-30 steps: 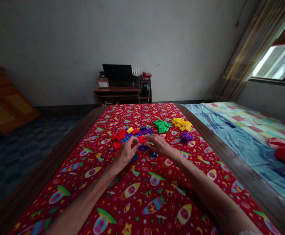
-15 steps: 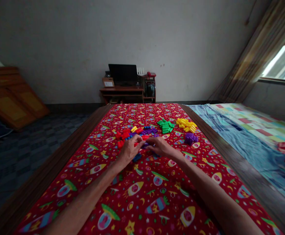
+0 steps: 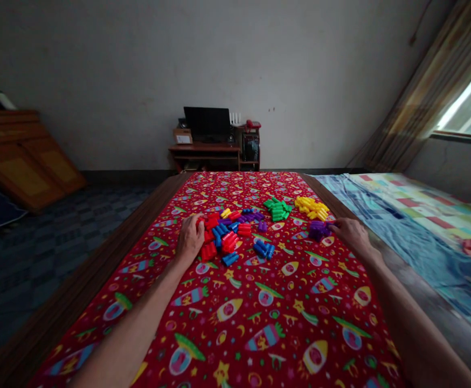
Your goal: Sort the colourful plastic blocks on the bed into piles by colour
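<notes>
My left hand (image 3: 190, 236) rests at the left edge of a mixed pile, its fingers curled down on a red plastic block (image 3: 200, 221). Next to it in the pile lie red blocks (image 3: 208, 251), blue blocks (image 3: 220, 231), purple blocks (image 3: 251, 216) and a yellow block (image 3: 225, 213). Over at the right, my right hand (image 3: 352, 235) has its fingertips closed on a purple block (image 3: 330, 224) at the edge of the purple heap (image 3: 317, 231). The fingers partly hide both blocks.
A green heap (image 3: 278, 209) and a yellow heap (image 3: 311, 207) lie behind the purple one. Several blue blocks (image 3: 264, 249) sit apart at the middle. A red patterned cloth (image 3: 268, 323) covers the table, with a bed (image 3: 413, 215) alongside at the right.
My hands have parted from the middle of the pile. The left went left to its red blocks, the right went right to the purple heap. Blue blocks at the middle are now uncovered.
</notes>
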Demonstrator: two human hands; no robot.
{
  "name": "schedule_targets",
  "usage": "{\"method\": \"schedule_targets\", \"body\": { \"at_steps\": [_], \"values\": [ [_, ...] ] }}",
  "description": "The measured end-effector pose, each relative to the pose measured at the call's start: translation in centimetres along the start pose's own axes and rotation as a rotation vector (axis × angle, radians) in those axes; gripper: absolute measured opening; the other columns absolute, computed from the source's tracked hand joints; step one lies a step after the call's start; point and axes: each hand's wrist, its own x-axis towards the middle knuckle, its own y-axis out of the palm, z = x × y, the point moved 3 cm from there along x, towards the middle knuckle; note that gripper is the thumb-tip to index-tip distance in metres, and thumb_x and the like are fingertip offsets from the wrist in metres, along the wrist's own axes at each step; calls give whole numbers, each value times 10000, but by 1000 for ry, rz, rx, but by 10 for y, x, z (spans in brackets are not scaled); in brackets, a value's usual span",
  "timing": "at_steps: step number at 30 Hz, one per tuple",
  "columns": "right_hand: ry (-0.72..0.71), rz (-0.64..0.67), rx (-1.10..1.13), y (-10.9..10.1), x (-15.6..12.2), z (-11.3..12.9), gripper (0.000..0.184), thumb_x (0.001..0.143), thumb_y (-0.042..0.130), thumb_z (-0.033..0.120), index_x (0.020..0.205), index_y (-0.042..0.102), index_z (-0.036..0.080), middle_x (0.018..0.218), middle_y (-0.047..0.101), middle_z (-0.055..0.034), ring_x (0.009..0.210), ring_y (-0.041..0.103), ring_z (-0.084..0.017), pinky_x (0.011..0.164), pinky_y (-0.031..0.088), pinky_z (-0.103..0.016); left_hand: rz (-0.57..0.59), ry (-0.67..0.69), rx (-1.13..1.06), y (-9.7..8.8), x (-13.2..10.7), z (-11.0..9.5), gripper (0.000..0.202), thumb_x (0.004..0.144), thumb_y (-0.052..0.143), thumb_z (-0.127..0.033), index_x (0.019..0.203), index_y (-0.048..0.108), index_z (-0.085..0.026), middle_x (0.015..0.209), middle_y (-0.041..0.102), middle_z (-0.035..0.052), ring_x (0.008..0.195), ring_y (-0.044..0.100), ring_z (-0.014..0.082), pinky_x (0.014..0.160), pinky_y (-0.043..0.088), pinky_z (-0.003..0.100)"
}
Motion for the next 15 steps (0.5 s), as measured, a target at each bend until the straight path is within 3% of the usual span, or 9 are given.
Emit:
{"method": "schedule_targets", "body": {
  "at_steps": [3,6,8,12,15],
  "values": [
    [-85,22,10,0,-10,-1,373,938,439,360,868,749,167,833,720,-119,792,651,-232,631,379,-288,-41,-153,-58,2,0,17,275,886,381,-307,1070,548,-190,1123,652,131,1074,612,245,915,521,406],
    [-76,-186,75,-15,-12,21,400,957,402,357,896,743,157,875,726,-138,811,645,-231,669,392,-291,-30,-259,-109,2,1,24,262,872,384,-270,1062,543,-185,1113,668,138,1039,643,235,885,536,394],
    [-141,-281,151,-22,-11,56,401,965,380,329,923,735,148,876,727,-136,797,639,-216,686,397,-282,-25,-295,-120,1,2,25,241,861,398,-243,1042,549,-193,1083,688,122,1018,658,230,873,540,389],
    [-494,-92,219,-5,-17,154,361,964,408,302,866,726,163,770,708,-94,694,613,-173,638,376,-256,-17,-346,-124,-1,2,29,226,849,425,-213,1026,564,-191,1064,711,114,1015,669,237,885,538,400],
    [-501,-67,136,19,-26,205,269,935,495,332,947,710,171,930,712,-126,835,629,-203,668,386,-258,2,-385,-135,1,1,35,232,832,441,-190,1017,580,-187,1073,715,110,1029,671,232,913,529,396]
  ]
}}
